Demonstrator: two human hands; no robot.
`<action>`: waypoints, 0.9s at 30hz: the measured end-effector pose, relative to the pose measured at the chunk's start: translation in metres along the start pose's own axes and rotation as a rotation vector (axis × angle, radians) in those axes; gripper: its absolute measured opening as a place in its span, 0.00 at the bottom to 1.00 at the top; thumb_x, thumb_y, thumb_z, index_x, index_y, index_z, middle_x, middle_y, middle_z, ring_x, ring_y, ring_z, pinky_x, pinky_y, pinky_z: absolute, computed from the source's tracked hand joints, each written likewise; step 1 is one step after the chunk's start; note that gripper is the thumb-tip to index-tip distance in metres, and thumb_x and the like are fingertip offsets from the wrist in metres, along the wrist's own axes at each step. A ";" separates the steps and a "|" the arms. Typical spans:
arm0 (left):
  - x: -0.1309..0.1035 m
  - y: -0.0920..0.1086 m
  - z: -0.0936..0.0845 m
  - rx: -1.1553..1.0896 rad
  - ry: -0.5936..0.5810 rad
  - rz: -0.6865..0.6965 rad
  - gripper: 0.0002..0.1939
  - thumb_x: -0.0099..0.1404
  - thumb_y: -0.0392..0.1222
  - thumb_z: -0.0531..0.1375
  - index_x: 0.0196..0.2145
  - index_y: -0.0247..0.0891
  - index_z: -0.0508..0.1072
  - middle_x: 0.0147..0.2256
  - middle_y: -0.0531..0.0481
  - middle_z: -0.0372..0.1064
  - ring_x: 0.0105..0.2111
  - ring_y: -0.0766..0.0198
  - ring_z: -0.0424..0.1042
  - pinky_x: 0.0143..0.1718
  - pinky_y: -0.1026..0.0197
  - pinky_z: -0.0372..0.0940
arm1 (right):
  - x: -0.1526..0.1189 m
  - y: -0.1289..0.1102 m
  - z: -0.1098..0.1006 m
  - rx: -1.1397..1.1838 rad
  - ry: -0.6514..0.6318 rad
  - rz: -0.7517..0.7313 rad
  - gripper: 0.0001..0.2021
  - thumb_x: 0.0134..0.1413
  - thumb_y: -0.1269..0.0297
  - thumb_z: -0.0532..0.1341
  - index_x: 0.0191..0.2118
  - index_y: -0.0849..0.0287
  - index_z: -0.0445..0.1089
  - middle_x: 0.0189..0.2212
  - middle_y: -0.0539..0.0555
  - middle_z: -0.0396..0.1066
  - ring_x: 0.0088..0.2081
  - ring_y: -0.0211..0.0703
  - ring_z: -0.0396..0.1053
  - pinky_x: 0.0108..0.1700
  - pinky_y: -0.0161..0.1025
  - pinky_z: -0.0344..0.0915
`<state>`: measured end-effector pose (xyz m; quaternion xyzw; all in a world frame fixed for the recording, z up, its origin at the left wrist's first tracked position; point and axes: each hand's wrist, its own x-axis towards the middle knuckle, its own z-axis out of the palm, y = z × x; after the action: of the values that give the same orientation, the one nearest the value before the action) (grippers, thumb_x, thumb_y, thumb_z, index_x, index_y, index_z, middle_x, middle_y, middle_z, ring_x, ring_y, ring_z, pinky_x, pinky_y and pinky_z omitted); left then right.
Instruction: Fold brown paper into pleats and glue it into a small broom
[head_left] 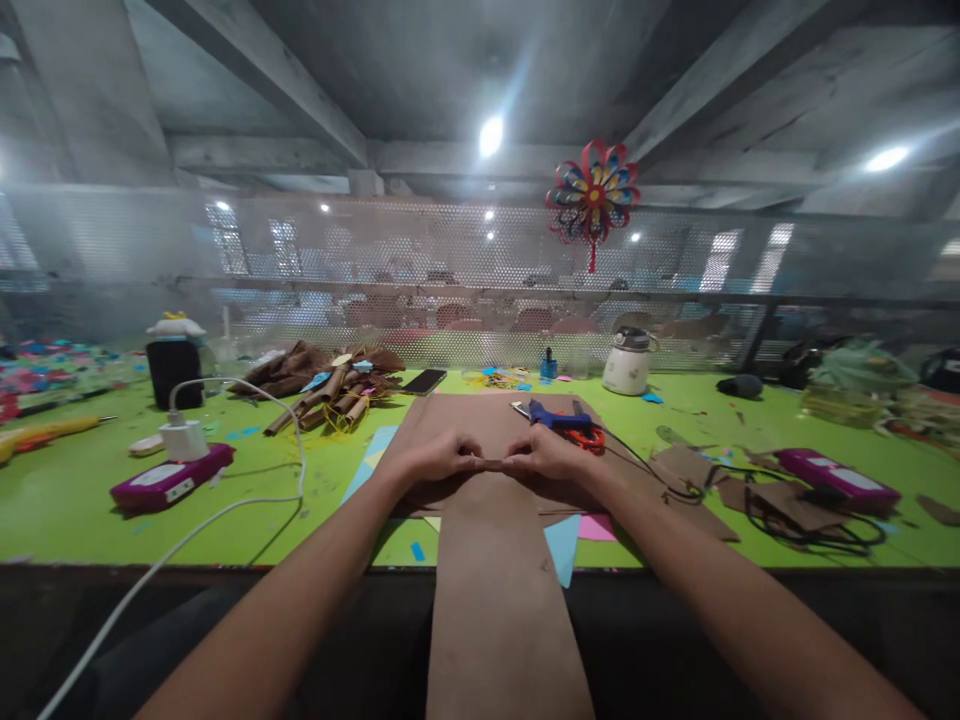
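A long strip of brown paper (495, 590) runs from the middle of the table down over its front edge. Its far end is rolled or folded into a narrow edge. My left hand (448, 456) pinches the left end of that edge, and my right hand (541, 452) pinches the right end, thumbs close together. Under both hands lie larger brown sheets (442, 420). A blue glue gun (555, 415) and red-handled scissors (589, 438) rest on the sheets just beyond my right hand.
Purple power strips (172, 478) sit left and right, with a white cable trailing off the left one. Behind are rolled brown pieces (337, 395), a phone (425, 381) and a white bottle (627, 362). Brown scraps (802, 505) and a black cord lie at right.
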<state>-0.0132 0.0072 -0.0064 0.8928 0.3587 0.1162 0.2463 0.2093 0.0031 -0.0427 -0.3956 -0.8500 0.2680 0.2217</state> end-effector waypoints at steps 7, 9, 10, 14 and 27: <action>0.006 -0.018 0.001 0.024 -0.001 -0.012 0.27 0.59 0.62 0.53 0.31 0.32 0.75 0.25 0.52 0.64 0.26 0.67 0.57 0.28 0.64 0.52 | 0.001 -0.002 -0.002 -0.148 0.021 0.003 0.12 0.52 0.64 0.55 0.26 0.65 0.71 0.18 0.47 0.61 0.22 0.32 0.53 0.24 0.31 0.49; 0.010 -0.027 0.002 0.019 -0.015 -0.023 0.28 0.59 0.63 0.54 0.31 0.32 0.75 0.24 0.52 0.63 0.25 0.67 0.56 0.27 0.64 0.52 | 0.001 -0.004 -0.003 -0.165 0.009 0.006 0.12 0.53 0.65 0.55 0.26 0.65 0.72 0.18 0.48 0.62 0.22 0.33 0.54 0.25 0.31 0.50; 0.011 -0.031 0.001 0.019 -0.024 -0.018 0.27 0.58 0.62 0.54 0.31 0.32 0.75 0.25 0.52 0.64 0.26 0.67 0.56 0.27 0.64 0.52 | 0.001 -0.005 -0.004 -0.169 0.004 0.009 0.12 0.53 0.65 0.55 0.26 0.65 0.72 0.18 0.48 0.62 0.22 0.33 0.55 0.25 0.31 0.50; 0.009 -0.033 -0.004 0.030 -0.026 -0.030 0.23 0.57 0.59 0.57 0.30 0.33 0.76 0.25 0.52 0.65 0.27 0.67 0.57 0.27 0.65 0.52 | 0.000 -0.005 -0.006 -0.192 0.001 0.001 0.12 0.53 0.64 0.55 0.28 0.65 0.73 0.20 0.50 0.65 0.23 0.34 0.57 0.26 0.31 0.52; 0.009 -0.027 -0.004 -0.015 -0.066 -0.054 0.18 0.58 0.52 0.58 0.32 0.33 0.76 0.23 0.52 0.65 0.24 0.68 0.57 0.26 0.65 0.50 | -0.002 0.005 -0.007 -0.233 -0.032 -0.018 0.12 0.55 0.65 0.55 0.35 0.65 0.74 0.25 0.53 0.68 0.27 0.37 0.59 0.29 0.32 0.54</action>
<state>-0.0243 0.0315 -0.0165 0.8842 0.3736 0.0826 0.2679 0.2179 0.0062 -0.0407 -0.4067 -0.8824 0.1715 0.1629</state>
